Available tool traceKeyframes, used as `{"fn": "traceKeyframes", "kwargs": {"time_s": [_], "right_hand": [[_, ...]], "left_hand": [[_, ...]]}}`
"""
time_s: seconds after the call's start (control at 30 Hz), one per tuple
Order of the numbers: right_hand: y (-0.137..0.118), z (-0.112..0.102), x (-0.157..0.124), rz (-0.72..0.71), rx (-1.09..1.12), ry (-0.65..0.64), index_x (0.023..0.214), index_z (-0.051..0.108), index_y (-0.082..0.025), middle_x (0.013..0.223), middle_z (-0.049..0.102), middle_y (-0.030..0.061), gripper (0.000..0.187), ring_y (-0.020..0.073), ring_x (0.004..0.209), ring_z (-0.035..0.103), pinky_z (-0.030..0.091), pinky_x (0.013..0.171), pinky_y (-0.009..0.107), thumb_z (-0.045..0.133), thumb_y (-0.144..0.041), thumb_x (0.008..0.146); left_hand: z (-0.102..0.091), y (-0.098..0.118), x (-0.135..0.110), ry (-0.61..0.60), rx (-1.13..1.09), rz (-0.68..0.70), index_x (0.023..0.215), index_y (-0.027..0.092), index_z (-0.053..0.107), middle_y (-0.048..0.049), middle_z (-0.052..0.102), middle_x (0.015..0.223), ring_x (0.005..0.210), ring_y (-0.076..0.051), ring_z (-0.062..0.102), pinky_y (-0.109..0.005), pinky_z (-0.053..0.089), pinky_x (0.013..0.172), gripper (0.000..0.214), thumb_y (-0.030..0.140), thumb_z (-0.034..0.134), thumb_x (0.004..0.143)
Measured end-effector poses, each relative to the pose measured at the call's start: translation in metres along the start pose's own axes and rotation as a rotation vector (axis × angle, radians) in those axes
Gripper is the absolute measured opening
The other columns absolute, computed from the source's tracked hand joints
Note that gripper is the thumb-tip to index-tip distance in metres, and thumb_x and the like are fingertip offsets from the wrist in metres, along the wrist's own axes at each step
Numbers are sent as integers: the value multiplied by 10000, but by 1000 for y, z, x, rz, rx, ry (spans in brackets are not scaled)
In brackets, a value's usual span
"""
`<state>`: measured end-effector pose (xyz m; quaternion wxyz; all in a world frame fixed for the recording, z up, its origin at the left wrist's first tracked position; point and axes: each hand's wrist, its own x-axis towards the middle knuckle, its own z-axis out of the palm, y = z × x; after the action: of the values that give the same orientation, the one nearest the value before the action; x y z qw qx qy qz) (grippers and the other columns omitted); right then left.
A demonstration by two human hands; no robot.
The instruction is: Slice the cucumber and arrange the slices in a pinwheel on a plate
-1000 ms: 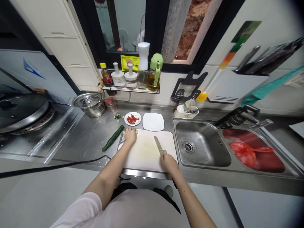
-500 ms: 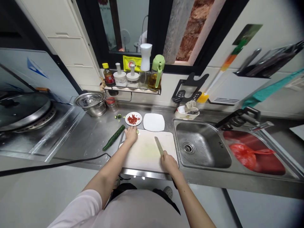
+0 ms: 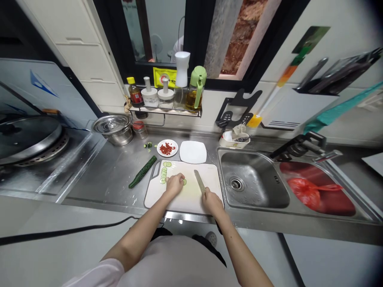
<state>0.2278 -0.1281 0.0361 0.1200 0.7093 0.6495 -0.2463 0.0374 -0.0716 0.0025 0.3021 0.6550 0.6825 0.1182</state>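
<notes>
A white cutting board (image 3: 191, 201) lies on the counter in front of me. My right hand (image 3: 213, 202) grips a knife (image 3: 199, 181), its blade pointing away over the right part of the board. My left hand (image 3: 174, 185) is closed near the board's middle, with a cucumber slice (image 3: 184, 182) at its fingertips; how many slices it holds is hidden. Along the board's left side lies a row of cucumber slices (image 3: 163, 174), with more at the top corner. Left of the board rests a whole cucumber (image 3: 143, 172).
Behind the board stand a plate of chopped red pieces (image 3: 167, 148) and a white plate (image 3: 193, 152). Cucumber scraps (image 3: 149, 145) lie farther left. The sink (image 3: 254, 179) is at right, a red bag (image 3: 305, 193) beyond it. A lidded pot (image 3: 115, 133) stands back left.
My left hand has moved from the board's upper left corner toward me and right, to its middle, uncovering the cucumber slices. The knife stays nearly in place in my right hand.
</notes>
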Motion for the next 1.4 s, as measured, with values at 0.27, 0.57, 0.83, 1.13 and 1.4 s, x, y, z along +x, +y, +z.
{"fn": "traceKeyframes", "kwargs": {"time_s": [0.27, 0.57, 0.83, 1.13, 1.4], "right_hand": [[0, -1, -4, 4, 23, 16, 1196, 442, -151, 1008, 678, 155, 285, 250, 948, 646, 391, 722, 306, 296, -243, 969], [0, -3, -22, -96, -25, 80, 1196, 425, -189, 955, 690, 119, 253, 218, 883, 658, 363, 700, 279, 298, -259, 988], [-19, 5, -34, -219, -123, 17, 1159, 442, -187, 933, 688, 125, 229, 237, 889, 661, 389, 717, 293, 326, -208, 963], [-25, 2, -32, -228, -154, -2, 1153, 452, -181, 941, 686, 135, 241, 252, 908, 667, 413, 724, 304, 318, -180, 952], [-30, 4, -33, -240, -143, -64, 1201, 425, -142, 974, 677, 169, 324, 262, 952, 656, 426, 741, 319, 334, -79, 896]], "left_hand": [[-5, -12, 2, 112, 137, 26, 1041, 255, 654, -64, 694, 1056, 1081, -266, 542, -403, 301, 907, 240, 210, 494, 868], [-7, -14, 16, 44, 111, -70, 944, 264, 685, -49, 694, 1074, 1114, -271, 512, -407, 304, 897, 193, 208, 527, 848], [-5, -13, 20, 65, 87, -116, 914, 267, 689, -41, 707, 1039, 1109, -277, 508, -423, 295, 907, 176, 230, 539, 831], [-2, -16, 21, 92, 77, -110, 896, 271, 690, -45, 701, 1036, 1094, -277, 513, -423, 297, 901, 161, 256, 542, 834], [-1, -16, 22, 96, 72, -111, 885, 272, 681, -37, 701, 1039, 1101, -273, 512, -427, 290, 905, 142, 247, 552, 829]]}}
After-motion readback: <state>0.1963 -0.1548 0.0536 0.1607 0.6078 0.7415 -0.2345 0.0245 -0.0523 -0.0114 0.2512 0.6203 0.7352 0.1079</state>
